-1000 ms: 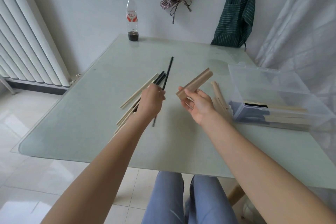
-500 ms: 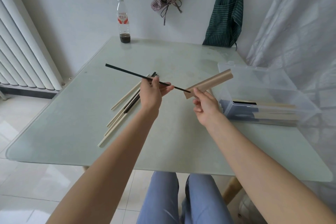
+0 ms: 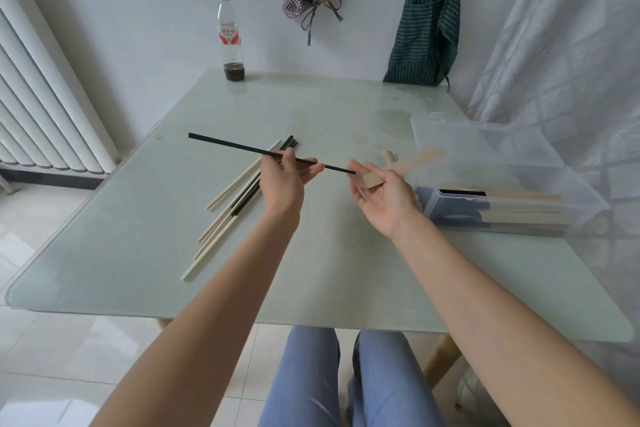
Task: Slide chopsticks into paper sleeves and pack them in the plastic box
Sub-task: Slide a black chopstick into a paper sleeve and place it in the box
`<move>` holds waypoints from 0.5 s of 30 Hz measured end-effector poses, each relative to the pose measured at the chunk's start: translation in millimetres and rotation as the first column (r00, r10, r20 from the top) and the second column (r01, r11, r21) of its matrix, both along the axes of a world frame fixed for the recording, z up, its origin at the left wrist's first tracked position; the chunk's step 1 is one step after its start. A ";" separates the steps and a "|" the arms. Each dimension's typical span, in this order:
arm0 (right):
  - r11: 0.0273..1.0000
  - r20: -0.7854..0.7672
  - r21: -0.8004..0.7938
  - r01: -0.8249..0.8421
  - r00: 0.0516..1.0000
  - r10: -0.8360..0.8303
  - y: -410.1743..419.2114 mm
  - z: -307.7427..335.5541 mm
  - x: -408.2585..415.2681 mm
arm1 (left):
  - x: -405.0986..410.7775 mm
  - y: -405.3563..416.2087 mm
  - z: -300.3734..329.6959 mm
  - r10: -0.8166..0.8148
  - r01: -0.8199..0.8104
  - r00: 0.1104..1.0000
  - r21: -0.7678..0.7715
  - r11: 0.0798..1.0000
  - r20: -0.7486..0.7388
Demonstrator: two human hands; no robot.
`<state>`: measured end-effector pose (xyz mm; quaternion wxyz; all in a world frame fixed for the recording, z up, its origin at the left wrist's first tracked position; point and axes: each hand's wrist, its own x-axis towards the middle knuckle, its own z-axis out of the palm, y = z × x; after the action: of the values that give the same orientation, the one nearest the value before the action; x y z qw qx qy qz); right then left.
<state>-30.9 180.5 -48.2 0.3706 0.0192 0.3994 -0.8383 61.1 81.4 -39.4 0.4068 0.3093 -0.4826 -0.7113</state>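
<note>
The left hand [image 3: 282,180] pinches a black chopstick [image 3: 242,148] near its middle between thumb and fingertips, the stick lying almost level over the table [image 3: 145,253] with its thin tip pointing to the right. That tip sits right at the open mouth of a tan paper sleeve [image 3: 405,166], which the right hand [image 3: 384,198] holds palm-up, its fingers curled loosely around the near end (the sleeve's far end is blurred, so how straight it lies cannot be told). The main risk, as I judge it, is at the mouth: the paper is soft and the hold on it is light, so a tip that arrives a little off-line could catch the edge, crumple it or push the sleeve back out of the fingers rather than enter it. A second risk comes from the mid-shaft pinch, which leaves a long free tail to the left; any roll of the wrist swings the tip wide. Only one black stick is in hand, so its partner is yet to be fetched from the loose pile of chopsticks [image 3: 228,211] lying on the table just behind the left hand, pale and black ones mixed together. To the right, close beside the right hand, stands the clear plastic box [image 3: 502,163], lid open, with some sleeved pairs already lying inside.
</note>
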 end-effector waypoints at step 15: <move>0.989 -0.125 -0.077 -0.130 0.985 0.119 0.3 0.1 -1.0 | -3.7 6.6 0.7 0.017 -0.018 0.999 -0.008 1.000 -0.032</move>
<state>-31.8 180.9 -48.1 0.3982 -0.0720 0.3851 -0.8294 57.5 88.0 -38.7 0.4220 0.3003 -0.4764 -0.7105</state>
